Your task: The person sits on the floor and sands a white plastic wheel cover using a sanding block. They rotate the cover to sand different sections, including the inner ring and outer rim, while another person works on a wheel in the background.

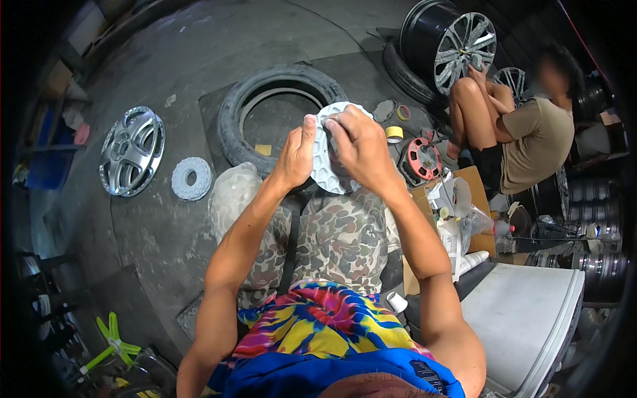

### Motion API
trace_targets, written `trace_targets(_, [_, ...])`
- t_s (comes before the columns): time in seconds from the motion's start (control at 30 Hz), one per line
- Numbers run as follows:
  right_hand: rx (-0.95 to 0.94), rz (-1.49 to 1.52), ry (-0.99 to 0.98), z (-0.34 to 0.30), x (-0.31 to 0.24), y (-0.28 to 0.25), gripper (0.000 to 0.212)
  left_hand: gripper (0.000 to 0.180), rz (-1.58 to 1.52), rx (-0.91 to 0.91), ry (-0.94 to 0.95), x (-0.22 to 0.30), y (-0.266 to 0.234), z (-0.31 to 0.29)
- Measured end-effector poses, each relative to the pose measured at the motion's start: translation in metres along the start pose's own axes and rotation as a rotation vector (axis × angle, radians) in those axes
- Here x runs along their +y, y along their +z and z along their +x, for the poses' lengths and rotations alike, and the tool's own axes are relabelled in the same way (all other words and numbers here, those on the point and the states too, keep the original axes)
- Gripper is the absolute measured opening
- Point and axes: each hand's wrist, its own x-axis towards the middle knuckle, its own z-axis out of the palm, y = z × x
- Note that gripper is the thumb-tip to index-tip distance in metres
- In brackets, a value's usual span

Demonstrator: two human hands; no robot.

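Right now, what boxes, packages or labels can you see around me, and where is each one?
Cardboard box: brown, open, on the floor to the right of the knees, stuffed with clutter.
Clear plastic bags: crumpled, spilling from that box.
Yellow tape roll: small ring on the floor beyond the right hand.
White tube: small, round, by the right thigh.
No signs or screens are visible.

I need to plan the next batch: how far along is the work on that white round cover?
Done: nothing visibly finished. In hand: left hand grips the white round cover by its edge, right hand presses on its face. Left: apparently another white ring piece and a silver hubcap lie untouched on the floor.
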Motion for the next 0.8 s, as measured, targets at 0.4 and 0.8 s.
trace_targets(0.4, [0.016,0.021,-0.05,-0.003,0.033,-0.043,0.013,0.085,-0.155,-0.039,-0.051,-0.006,-0.007,0.001])
trace_targets(0.8, [0.023,-0.034,-0.088,-0.001,0.044,-0.023,0.011,0.082,-0.104,-0.019,-0.086,-0.001,-0.008,-0.003])
